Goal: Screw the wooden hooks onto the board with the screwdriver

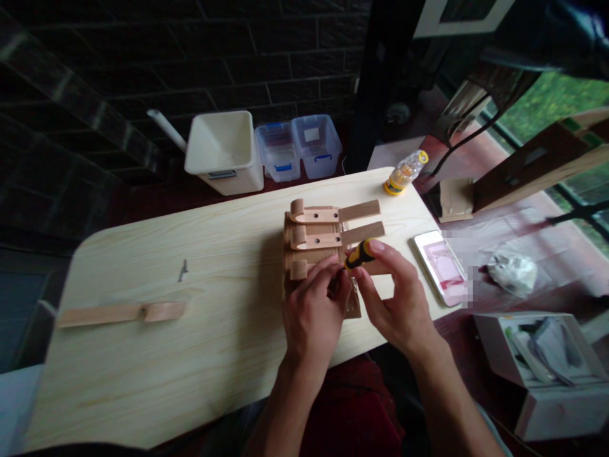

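Note:
A yellow-and-black screwdriver is held at its handle by my right hand, between thumb and fingers. My left hand is closed at the screwdriver's tip, over the near part of a brown wooden block; what it pinches is hidden. On the block lie two curved wooden pieces, the far one and the nearer one, each with two dark holes or screws. Flat wooden strips stick out to the right. A smaller wooden piece shows left of my left hand.
On the light wooden table lie a wooden strip, small metal screws, a phone and a clear yellow-capped bottle. Behind are a white bin and clear tubs. An open box sits at right.

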Motion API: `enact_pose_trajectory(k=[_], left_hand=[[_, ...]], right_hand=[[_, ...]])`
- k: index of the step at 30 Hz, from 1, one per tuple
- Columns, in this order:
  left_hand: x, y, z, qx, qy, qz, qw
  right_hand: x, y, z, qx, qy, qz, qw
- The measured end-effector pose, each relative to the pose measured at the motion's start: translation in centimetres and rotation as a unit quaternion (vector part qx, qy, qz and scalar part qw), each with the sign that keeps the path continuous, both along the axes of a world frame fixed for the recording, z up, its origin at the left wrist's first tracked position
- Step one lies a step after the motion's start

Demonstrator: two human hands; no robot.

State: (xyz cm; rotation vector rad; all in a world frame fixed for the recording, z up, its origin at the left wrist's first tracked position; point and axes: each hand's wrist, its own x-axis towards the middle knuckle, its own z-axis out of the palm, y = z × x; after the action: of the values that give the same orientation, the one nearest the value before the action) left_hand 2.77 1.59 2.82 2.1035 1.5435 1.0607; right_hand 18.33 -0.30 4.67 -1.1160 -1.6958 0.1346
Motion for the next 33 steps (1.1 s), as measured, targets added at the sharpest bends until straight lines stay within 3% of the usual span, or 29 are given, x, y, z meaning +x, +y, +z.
enact_pose_trajectory(k=[33], left_hand=[[0.09,-0.13,-0.19,-0.025,-0.01,0.0,1.0]], right_hand=[[0.25,-0.21,-0.08,-0.017,-0.004,-0.002,1.0]])
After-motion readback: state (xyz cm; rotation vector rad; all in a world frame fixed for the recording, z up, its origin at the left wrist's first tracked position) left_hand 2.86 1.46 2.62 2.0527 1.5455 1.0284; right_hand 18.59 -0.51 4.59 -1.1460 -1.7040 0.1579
